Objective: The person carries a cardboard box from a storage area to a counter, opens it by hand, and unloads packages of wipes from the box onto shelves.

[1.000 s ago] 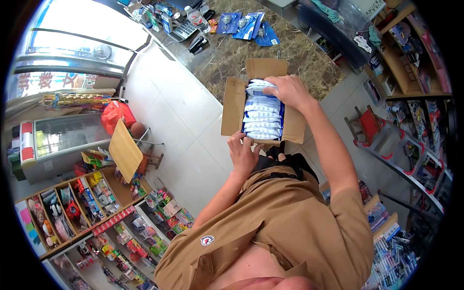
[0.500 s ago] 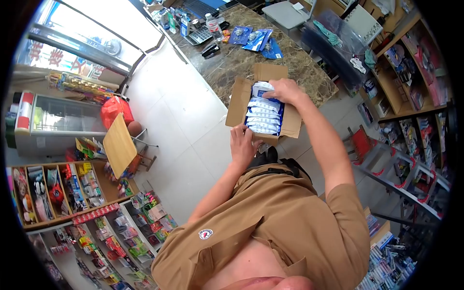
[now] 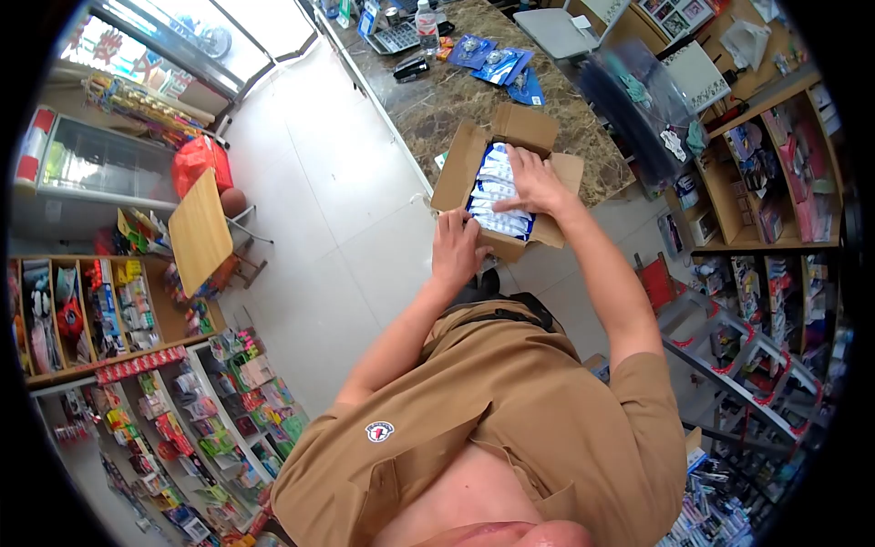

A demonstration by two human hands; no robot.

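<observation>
White-and-blue packets (image 3: 493,173) fill the carton (image 3: 458,166) — your right hand (image 3: 540,185) now splays wider over them, unclosed; left hand (image 3: 458,246) touches its rim, hold unclear.

The right hand (image 3: 540,187), earlier bunched at the far end of the packets (image 3: 489,189), has been spread over the row, its thumb now stretched back across the nearer packets and more of them covered. The blue-printed face of the far packet, exposed beside the fingers half a second ago, has been lost from sight. The view has been turned, the box (image 3: 456,173) being slanted more, and a picture sheet (image 3: 682,16) brought in at top right.
</observation>
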